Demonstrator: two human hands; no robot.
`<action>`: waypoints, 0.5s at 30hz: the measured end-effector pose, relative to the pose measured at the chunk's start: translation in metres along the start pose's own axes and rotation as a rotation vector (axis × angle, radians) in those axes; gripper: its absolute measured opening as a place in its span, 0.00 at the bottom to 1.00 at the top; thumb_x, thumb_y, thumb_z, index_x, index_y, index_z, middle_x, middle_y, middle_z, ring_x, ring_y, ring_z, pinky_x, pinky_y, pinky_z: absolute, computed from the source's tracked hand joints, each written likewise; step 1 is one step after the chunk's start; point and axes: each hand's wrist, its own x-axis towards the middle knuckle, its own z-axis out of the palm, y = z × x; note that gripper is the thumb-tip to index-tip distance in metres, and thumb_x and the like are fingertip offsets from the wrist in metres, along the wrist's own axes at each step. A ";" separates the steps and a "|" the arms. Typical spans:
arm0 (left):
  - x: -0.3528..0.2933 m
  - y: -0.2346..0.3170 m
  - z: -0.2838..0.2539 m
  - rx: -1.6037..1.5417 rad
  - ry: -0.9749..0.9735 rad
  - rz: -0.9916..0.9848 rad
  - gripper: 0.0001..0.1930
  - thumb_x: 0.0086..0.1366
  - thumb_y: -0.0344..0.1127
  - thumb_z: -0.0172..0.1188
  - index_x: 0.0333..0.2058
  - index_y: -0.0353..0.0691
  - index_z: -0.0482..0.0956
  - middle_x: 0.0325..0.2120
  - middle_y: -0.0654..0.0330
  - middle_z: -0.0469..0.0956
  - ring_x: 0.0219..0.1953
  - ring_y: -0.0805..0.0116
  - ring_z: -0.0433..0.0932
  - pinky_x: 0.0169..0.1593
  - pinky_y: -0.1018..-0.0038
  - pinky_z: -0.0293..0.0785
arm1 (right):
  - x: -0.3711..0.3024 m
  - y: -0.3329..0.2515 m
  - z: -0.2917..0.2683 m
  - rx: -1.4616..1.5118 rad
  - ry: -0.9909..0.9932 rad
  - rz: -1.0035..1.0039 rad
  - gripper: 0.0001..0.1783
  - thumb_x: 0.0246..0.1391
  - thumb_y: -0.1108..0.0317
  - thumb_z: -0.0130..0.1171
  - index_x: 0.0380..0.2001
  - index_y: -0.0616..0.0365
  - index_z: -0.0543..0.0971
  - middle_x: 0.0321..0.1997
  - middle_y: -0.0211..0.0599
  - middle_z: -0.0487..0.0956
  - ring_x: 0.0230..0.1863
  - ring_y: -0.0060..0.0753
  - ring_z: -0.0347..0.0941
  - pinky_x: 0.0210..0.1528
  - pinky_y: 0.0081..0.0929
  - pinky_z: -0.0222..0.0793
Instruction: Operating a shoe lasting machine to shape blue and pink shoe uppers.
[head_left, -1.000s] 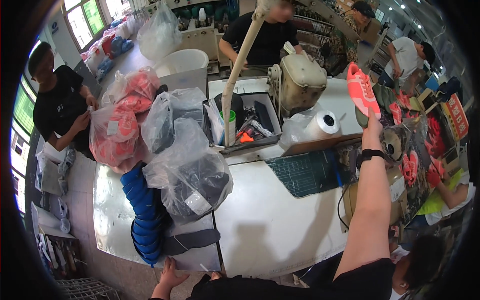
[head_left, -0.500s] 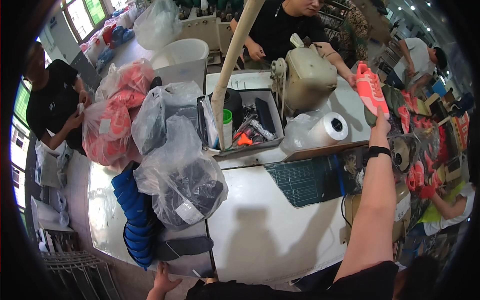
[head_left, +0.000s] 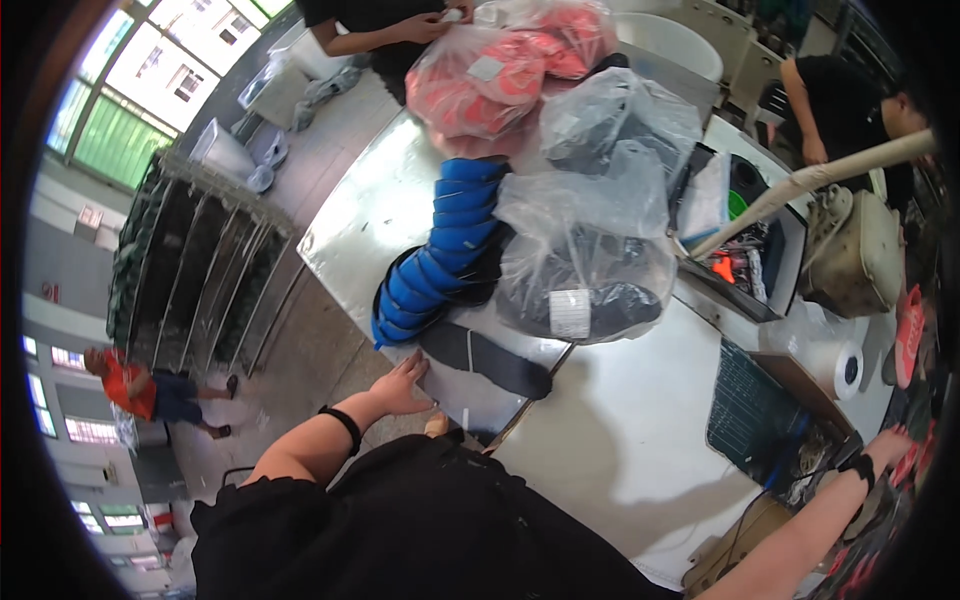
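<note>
My left hand (head_left: 403,385) rests at the table's near edge with its fingers spread, holding nothing. Beside its fingertips lies a dark grey, sole-shaped piece (head_left: 490,362), and a curved stack of blue shoe pieces (head_left: 440,240) sits just beyond. Stretched far to the right, my right hand (head_left: 887,447) has its fingers apart, with coral shoe parts (head_left: 905,465) close to it. A coral shoe (head_left: 908,335) is farther off, apart from that hand; whether anyone holds it is hidden.
Clear plastic bags hold dark pieces (head_left: 590,285) and coral pieces (head_left: 485,85). A tool box (head_left: 745,270), a slanted pole (head_left: 820,180), a machine (head_left: 850,250) and a plastic roll (head_left: 838,370) stand on the right. A rack (head_left: 200,270) is at left. Co-workers stand across the table.
My right hand has let go of the coral shoe and come down from it. The view has swung left, bringing the rack and a person in orange into sight.
</note>
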 end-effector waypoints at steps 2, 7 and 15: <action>-0.004 -0.008 -0.002 -0.105 0.052 -0.052 0.38 0.51 0.55 0.65 0.57 0.39 0.71 0.64 0.45 0.59 0.64 0.50 0.62 0.64 0.63 0.63 | -0.048 -0.025 -0.031 -0.025 0.049 0.314 0.12 0.62 0.64 0.46 0.41 0.59 0.75 0.42 0.45 0.77 0.44 0.39 0.75 0.44 0.31 0.72; 0.002 -0.061 -0.033 -0.448 0.649 -0.435 0.21 0.58 0.49 0.62 0.22 0.33 0.80 0.16 0.48 0.77 0.19 0.56 0.77 0.28 0.64 0.71 | -0.210 -0.196 -0.136 1.659 0.262 0.736 0.18 0.53 0.72 0.51 0.14 0.47 0.58 0.16 0.23 0.56 0.16 0.25 0.56 0.18 0.22 0.55; 0.120 -0.067 -0.194 -0.452 0.908 -0.085 0.44 0.53 0.59 0.69 0.58 0.30 0.66 0.53 0.37 0.71 0.58 0.47 0.71 0.58 0.62 0.68 | -0.572 -0.412 -0.245 1.297 -1.849 0.092 0.14 0.62 0.61 0.49 0.28 0.56 0.77 0.29 0.30 0.78 0.30 0.22 0.72 0.33 0.19 0.68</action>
